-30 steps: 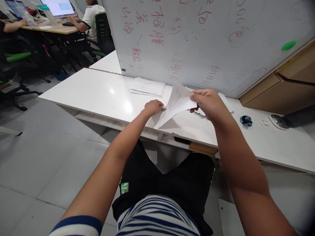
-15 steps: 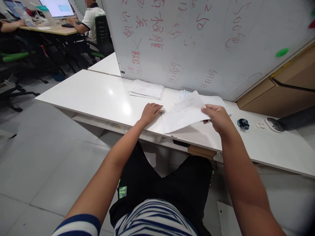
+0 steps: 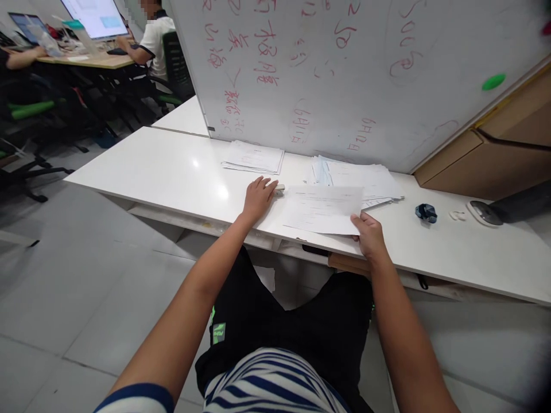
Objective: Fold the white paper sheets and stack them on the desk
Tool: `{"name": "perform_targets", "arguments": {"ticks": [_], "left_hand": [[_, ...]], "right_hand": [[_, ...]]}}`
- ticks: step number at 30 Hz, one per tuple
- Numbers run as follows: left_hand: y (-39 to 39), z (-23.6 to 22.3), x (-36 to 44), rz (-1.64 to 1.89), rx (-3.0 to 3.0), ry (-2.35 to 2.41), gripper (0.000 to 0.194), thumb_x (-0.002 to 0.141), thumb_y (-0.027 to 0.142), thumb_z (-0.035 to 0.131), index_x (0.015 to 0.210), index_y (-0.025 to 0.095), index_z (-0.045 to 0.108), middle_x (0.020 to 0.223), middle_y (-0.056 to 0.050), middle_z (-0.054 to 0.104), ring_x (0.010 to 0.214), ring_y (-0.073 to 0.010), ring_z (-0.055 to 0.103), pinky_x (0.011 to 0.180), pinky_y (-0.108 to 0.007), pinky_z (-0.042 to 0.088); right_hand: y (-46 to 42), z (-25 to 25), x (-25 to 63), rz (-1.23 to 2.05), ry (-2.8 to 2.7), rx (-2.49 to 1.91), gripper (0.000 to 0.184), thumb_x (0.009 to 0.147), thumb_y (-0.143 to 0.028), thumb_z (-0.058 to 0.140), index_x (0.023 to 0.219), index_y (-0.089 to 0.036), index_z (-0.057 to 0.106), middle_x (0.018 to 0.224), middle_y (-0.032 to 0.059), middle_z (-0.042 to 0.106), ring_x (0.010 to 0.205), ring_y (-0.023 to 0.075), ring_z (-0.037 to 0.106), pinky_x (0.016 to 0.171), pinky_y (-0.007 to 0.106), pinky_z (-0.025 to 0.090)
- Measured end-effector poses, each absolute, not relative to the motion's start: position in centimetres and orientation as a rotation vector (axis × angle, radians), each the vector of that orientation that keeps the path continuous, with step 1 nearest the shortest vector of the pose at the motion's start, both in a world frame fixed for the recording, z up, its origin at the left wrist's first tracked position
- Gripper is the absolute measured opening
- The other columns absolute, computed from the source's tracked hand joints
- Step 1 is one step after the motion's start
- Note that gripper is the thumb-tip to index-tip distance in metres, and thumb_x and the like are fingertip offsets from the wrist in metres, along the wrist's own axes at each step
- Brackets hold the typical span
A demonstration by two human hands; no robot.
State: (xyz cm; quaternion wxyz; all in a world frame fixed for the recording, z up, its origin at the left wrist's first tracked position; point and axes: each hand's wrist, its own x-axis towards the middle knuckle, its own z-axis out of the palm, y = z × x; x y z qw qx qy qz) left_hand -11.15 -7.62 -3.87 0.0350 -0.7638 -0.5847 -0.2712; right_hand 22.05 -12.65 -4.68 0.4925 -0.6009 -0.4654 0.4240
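Observation:
My right hand (image 3: 369, 234) pinches the lower right corner of a printed paper sheet (image 3: 325, 209), which lies nearly flat near the table's front edge. Beside the sheet's left edge, my left hand (image 3: 259, 198) has its fingers round a small pale stapler (image 3: 279, 189); most of the stapler is hidden under the fingers. Behind the sheet rests a spread pile of papers (image 3: 357, 175). A neater stack of papers (image 3: 253, 157) is further left, at the foot of the whiteboard.
A whiteboard (image 3: 327, 109) with red writing stands along the back of the white table (image 3: 172, 172). At the right are a dark blue crumpled item (image 3: 426, 213), small white pieces (image 3: 457, 215), a dark cylinder (image 3: 516, 206) and cardboard boxes (image 3: 477, 155). Another person (image 3: 157, 46) sits at a far desk.
My right hand has lowered the sheet and drawn it toward me, so it now lies flatter and uncovers the pile behind. My left hand stays at the stapler.

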Motion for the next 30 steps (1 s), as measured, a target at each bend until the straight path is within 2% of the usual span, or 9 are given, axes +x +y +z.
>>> {"name": "perform_targets", "arguments": {"ticks": [5,10,13,18,22,25,30], "left_hand": [[-8.5,-3.0,-10.8,-0.947,-2.346,-1.738,0.046,0.094,0.037,0.040,0.136,0.017,0.043,0.133,-0.013,0.054,0.132,-0.0277,0.038,0.106,-0.044,0.029],[-9.6,-2.7,-10.9,-1.040,-2.404,-1.548,0.039,0.088,0.026,0.040,0.126,0.016,0.048,0.125,-0.011,0.059,0.124,-0.0237,0.047,0.104,-0.040,0.032],[-9.9,-2.7,-10.9,-1.016,-2.465,-1.512,0.041,0.086,0.025,0.041,0.125,0.016,0.048,0.120,-0.010,0.062,0.113,-0.0233,0.054,0.099,-0.040,0.036],[-10.1,-2.8,-10.7,-0.885,-2.501,-1.458,0.037,0.085,0.022,0.042,0.120,0.016,0.053,0.105,-0.010,0.068,0.096,-0.0234,0.060,0.085,-0.038,0.042],[-10.0,-2.9,-10.6,-0.824,-2.476,-1.424,0.029,0.083,0.020,0.044,0.106,0.016,0.061,0.090,-0.009,0.070,0.086,-0.0230,0.062,0.078,-0.037,0.042],[-9.8,-3.1,-10.7,-0.791,-2.466,-1.454,0.024,0.082,0.020,0.045,0.099,0.018,0.063,0.083,-0.008,0.069,0.082,-0.0228,0.062,0.077,-0.037,0.042],[-9.5,-3.4,-10.8,-0.783,-2.486,-1.494,0.022,0.082,0.021,0.046,0.097,0.020,0.062,0.083,-0.007,0.068,0.082,-0.0223,0.062,0.079,-0.036,0.041]], "right_hand": [[-13.0,-4.4,22.2,1.091,-1.061,-1.414,0.038,0.068,-0.049,0.068,0.092,-0.019,0.067,0.063,-0.0021,0.062,0.047,0.0121,0.049,0.036,0.021,0.032],[-13.1,-4.4,22.1,1.212,-1.099,-1.329,0.039,0.068,-0.048,0.071,0.096,-0.021,0.067,0.075,0.0006,0.070,0.059,0.0183,0.062,0.047,0.028,0.048],[-13.0,-4.4,22.0,1.253,-1.137,-1.297,0.038,0.066,-0.048,0.073,0.093,-0.021,0.069,0.077,0.0008,0.072,0.063,0.0204,0.065,0.055,0.031,0.053],[-13.0,-4.6,21.9,1.256,-1.163,-1.247,0.038,0.065,-0.048,0.076,0.091,-0.020,0.070,0.079,0.0015,0.073,0.070,0.0215,0.067,0.067,0.034,0.055],[-13.0,-4.6,22.0,1.244,-1.179,-1.259,0.038,0.066,-0.047,0.075,0.092,-0.020,0.071,0.080,0.0023,0.073,0.073,0.0231,0.068,0.066,0.034,0.055],[-13.1,-4.7,22.0,1.236,-1.186,-1.256,0.037,0.068,-0.046,0.074,0.094,-0.020,0.071,0.081,0.0021,0.074,0.075,0.0233,0.068,0.068,0.035,0.055],[-13.1,-4.8,22.0,1.217,-1.172,-1.258,0.037,0.069,-0.045,0.073,0.096,-0.020,0.071,0.083,0.0017,0.074,0.077,0.0228,0.068,0.074,0.036,0.055]]}}
